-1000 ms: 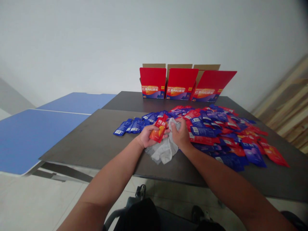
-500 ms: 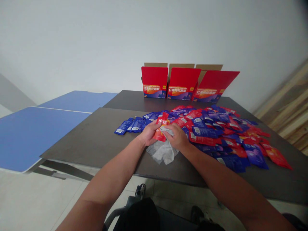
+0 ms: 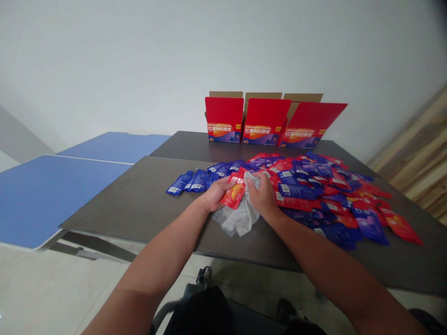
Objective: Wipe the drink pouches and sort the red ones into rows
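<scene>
Over the near part of the dark table, my left hand (image 3: 217, 192) is closed on the left side of a red pouch (image 3: 233, 191) with an orange print. Gripped in my right hand (image 3: 261, 191) is a grey-white cloth (image 3: 248, 213), bunched against the pouch's right edge. The cloth's lower folds hang down onto the table below both hands. Right beside my right hand begins a heap of red and blue pouches (image 3: 296, 191). To the left of the heap, several blue pouches (image 3: 199, 180) lie in an overlapping row.
Three red cartons (image 3: 259, 122) with raised flaps stand side by side at the back of the dark table (image 3: 132, 204). A blue table-tennis table (image 3: 70, 186) adjoins on the left. Wooden boards (image 3: 419, 160) lean at the far right. A pale wall rises behind.
My right hand has shifted slightly right and up with the cloth, from the pouch's front to its right edge. The pouch now tilts and shows more of its front.
</scene>
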A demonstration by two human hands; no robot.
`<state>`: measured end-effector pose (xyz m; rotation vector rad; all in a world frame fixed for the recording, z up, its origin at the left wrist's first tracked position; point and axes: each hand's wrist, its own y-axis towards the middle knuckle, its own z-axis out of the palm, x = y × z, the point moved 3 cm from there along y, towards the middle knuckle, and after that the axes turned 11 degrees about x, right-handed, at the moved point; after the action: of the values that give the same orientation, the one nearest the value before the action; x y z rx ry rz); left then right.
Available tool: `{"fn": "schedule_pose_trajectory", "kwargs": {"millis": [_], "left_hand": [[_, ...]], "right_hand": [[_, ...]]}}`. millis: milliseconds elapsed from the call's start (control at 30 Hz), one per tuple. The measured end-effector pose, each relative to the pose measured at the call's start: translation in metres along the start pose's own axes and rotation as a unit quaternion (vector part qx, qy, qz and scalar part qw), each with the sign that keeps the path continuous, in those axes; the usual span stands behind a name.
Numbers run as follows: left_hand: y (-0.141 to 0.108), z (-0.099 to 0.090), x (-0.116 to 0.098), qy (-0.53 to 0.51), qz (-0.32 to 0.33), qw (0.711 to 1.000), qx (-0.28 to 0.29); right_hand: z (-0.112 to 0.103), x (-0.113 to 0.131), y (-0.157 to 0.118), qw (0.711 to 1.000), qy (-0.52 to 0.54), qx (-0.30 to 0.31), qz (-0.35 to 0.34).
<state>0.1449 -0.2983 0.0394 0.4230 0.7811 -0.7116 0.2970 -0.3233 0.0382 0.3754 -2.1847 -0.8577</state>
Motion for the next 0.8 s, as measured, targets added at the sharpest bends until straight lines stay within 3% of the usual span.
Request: {"fn": "schedule_pose_trajectory", "kwargs": {"millis": [300, 433, 500, 567, 800], "left_hand": [[0.002, -0.008, -0.011, -0.013, 0.024, 0.996, -0.084], [0.002, -0.007, -0.009, -0.08, -0.021, 0.996, -0.038], [0.002, -0.007, -0.004, -0.078, -0.036, 0.995, -0.047], [0.002, -0.005, 0.001, -0.057, -0.04, 0.996, -0.063], [-0.001, 0.006, 0.01, 0.02, -0.086, 0.996, -0.004]], "right_hand": [[0.0, -0.002, 0.0, 1.0, 0.004, -0.03, -0.005], [0.004, 0.011, -0.006, 0.989, 0.011, 0.064, -0.132], [0.008, 0.018, -0.011, 0.971, -0.003, 0.13, -0.203], [0.011, 0.02, -0.014, 0.961, -0.024, 0.154, -0.227], [0.004, 0.014, -0.007, 0.995, -0.016, 0.025, -0.091]]}}
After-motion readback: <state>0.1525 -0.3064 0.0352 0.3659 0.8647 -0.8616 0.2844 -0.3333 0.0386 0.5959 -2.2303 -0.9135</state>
